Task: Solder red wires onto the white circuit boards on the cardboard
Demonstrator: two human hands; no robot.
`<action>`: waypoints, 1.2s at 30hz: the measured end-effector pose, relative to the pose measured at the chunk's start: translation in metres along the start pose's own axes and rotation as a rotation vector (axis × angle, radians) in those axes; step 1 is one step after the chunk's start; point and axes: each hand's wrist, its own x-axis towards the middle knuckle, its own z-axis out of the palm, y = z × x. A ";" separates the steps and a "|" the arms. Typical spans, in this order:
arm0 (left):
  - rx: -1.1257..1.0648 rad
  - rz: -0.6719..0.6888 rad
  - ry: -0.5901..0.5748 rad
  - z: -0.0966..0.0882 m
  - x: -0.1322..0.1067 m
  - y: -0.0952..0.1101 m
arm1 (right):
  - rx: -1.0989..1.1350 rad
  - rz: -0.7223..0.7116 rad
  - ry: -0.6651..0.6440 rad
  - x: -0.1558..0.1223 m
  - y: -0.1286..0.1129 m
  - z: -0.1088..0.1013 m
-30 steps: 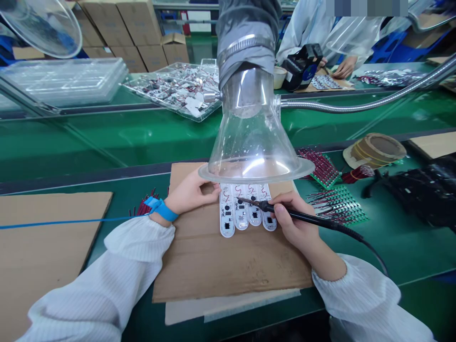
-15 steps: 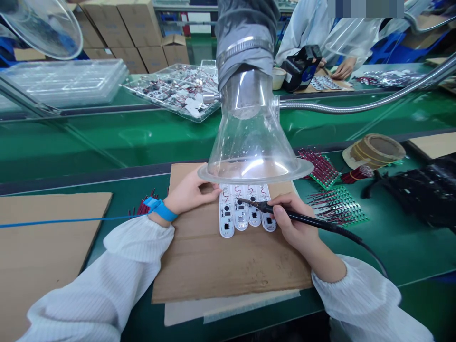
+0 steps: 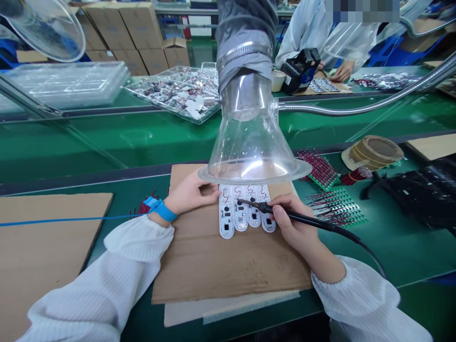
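Note:
Several white circuit boards (image 3: pixel 226 219), long with rounded ends, lie side by side on a cardboard sheet (image 3: pixel 228 266); short red wires curl on their upper parts. My right hand (image 3: pixel 294 221) grips a black soldering iron (image 3: pixel 265 207) like a pen. Its tip rests over or on the second board from the left; contact is hard to tell. My left hand (image 3: pixel 192 192), wearing a blue wrist strap (image 3: pixel 162 209), is closed in a pinch at the leftmost board's upper left edge. What lies between those fingertips is too small to make out.
A clear extraction hood (image 3: pixel 254 142) hangs low over the boards' far ends. Green boards with red wires (image 3: pixel 338 204), a round tub (image 3: pixel 374 152) and a black object (image 3: pixel 416 194) are to the right. Across the divider, a co-worker's hand (image 3: pixel 342 71) is near other boards.
Both hands and the soldering iron stay almost where they were. The view has shifted very slightly.

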 end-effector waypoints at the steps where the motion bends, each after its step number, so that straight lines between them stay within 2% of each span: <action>1: -0.005 -0.002 0.000 0.000 0.000 0.000 | 0.016 0.009 0.005 -0.001 0.002 0.000; 4: -0.028 -0.018 0.028 0.000 0.000 0.001 | 0.086 0.038 0.060 -0.004 0.005 -0.001; 7: -0.066 -0.050 0.067 -0.003 0.000 0.001 | 0.158 0.064 0.130 -0.003 -0.004 -0.003; 11: -0.160 -0.130 -0.022 -0.013 0.001 -0.002 | 0.198 0.124 0.127 0.000 -0.028 -0.002; 14: -0.204 -0.201 -0.088 -0.018 0.001 -0.005 | 0.171 0.122 0.143 -0.005 -0.032 0.005; 21: -0.180 -0.178 -0.152 -0.017 0.002 -0.002 | 0.109 0.113 0.002 -0.012 -0.020 0.017; 32: -0.154 -0.148 -0.190 -0.022 0.003 0.002 | 0.053 0.165 -0.087 -0.015 -0.014 0.014; 36: -0.143 -0.140 -0.174 -0.021 0.003 0.001 | 0.063 0.171 -0.079 -0.019 -0.009 0.012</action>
